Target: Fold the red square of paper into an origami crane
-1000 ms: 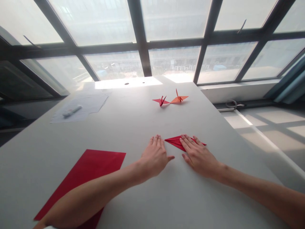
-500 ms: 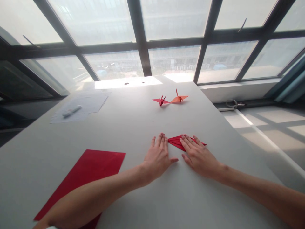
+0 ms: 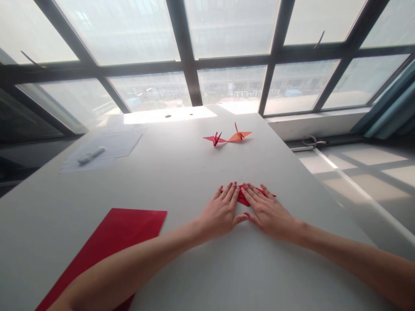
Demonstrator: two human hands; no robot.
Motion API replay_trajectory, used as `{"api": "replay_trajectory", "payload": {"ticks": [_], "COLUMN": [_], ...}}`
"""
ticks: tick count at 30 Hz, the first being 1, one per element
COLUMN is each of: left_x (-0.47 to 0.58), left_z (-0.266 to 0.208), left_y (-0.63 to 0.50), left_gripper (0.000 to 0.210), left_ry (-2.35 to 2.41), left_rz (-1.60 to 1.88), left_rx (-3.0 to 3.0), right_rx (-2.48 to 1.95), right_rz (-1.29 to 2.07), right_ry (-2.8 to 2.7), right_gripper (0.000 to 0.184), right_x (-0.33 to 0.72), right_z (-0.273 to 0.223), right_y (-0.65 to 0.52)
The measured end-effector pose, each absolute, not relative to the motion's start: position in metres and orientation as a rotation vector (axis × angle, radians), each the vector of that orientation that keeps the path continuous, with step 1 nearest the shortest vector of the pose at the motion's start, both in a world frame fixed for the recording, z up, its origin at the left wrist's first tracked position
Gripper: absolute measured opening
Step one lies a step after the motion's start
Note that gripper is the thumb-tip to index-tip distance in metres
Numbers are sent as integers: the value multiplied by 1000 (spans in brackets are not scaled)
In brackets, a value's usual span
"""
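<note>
A folded piece of red paper [image 3: 243,199] lies flat on the white table [image 3: 181,181], mostly covered by my hands. My left hand [image 3: 221,209] rests on its left part, palm down with the fingers stretched out. Over the right part lies my right hand [image 3: 266,211], also flat, its fingers extended. The two thumbs nearly meet just below the paper. Only the middle of the paper and its right tip show. Farther back stand a red paper crane [image 3: 215,139] and an orange paper crane [image 3: 240,135], side by side.
A large sheet of red paper [image 3: 129,229] lies at the left, partly under my left forearm. White sheets [image 3: 123,144] with a pale stick-like object [image 3: 91,155] on them are at the far left. Windows rise behind the table.
My left hand has slid right, from beside the folded paper's left tip onto its left part. The right hand stays on the paper. The whole view has shifted slightly.
</note>
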State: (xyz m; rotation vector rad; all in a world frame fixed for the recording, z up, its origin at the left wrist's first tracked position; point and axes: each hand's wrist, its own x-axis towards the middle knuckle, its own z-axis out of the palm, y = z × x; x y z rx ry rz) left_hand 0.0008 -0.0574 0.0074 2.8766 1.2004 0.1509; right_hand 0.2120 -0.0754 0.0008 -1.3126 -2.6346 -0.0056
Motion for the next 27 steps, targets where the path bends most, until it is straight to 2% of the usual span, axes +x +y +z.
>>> {"api": "replay_trajectory", "payload": {"ticks": [10,16,20,24,27], "left_x": [2,0,0,2,3], "left_z": [6,1,1,3,3], "left_y": [-56,-55,-55,-55,-56], "left_gripper": [87,83,82,81,72], "left_ry": [1218,1209,1194,1209,1224], "left_rz": [112,132,140,115,158], "left_rx": [2853,2883,2858,2783,2739], "right_rx": [-1654,-1274,-1371,-1512,-1553], "right_rz": [-148,16,37,102,236], "right_ry": [-2436,-2685,-2661,-2461,-2313], "right_gripper": [69,64,66,51,42], "right_x": [237,209,231,246,233], "right_z": [10,7,-4,5,19], "right_y": [-71,-61,-62,-55,-43]}}
